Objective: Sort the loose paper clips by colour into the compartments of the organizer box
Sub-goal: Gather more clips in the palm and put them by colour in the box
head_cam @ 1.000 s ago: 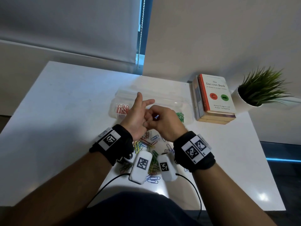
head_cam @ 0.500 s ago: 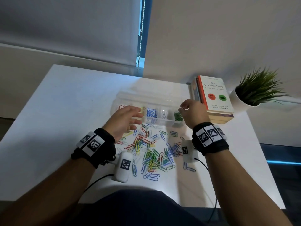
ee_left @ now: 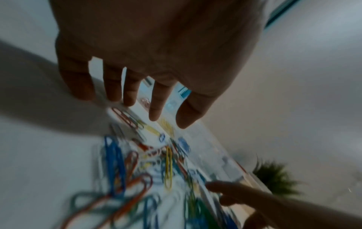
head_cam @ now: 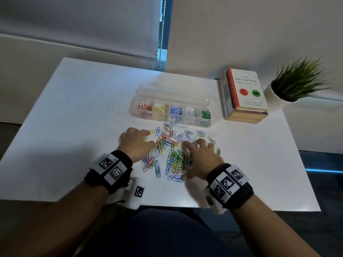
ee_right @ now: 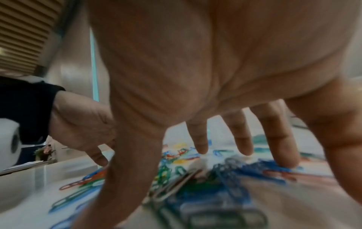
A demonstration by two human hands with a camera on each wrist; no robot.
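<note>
**Inspector:** Head view first. Left hand [head_cam: 136,143] sits at nine o'clock of the loose paper clips [head_cam: 171,154], right hand [head_cam: 201,156] at three o'clock, both palms down, fingers spread, holding nothing.

**Clerk:** Purpose?

**Inspector:** Judged: flanking the heap to pick singles. Organizer box [head_cam: 172,108] lies at twelve o'clock, lid back, clips already divided red, yellow, blue, white, green. Books [head_cam: 243,95] and plant [head_cam: 295,84] crowd its two o'clock side; the bench [head_cam: 74,117] is bare towards nine.

**Clerk:** Left wrist view?

**Inspector:** Fingers [ee_left: 156,102] loose and apart above the clips, empty; blurred.

**Clerk:** Right wrist view?

**Inspector:** Fingers [ee_right: 201,139] splayed wide, tips at the heap; contact uncertain. Clips interlock, so a snagged lift is likely.
</note>
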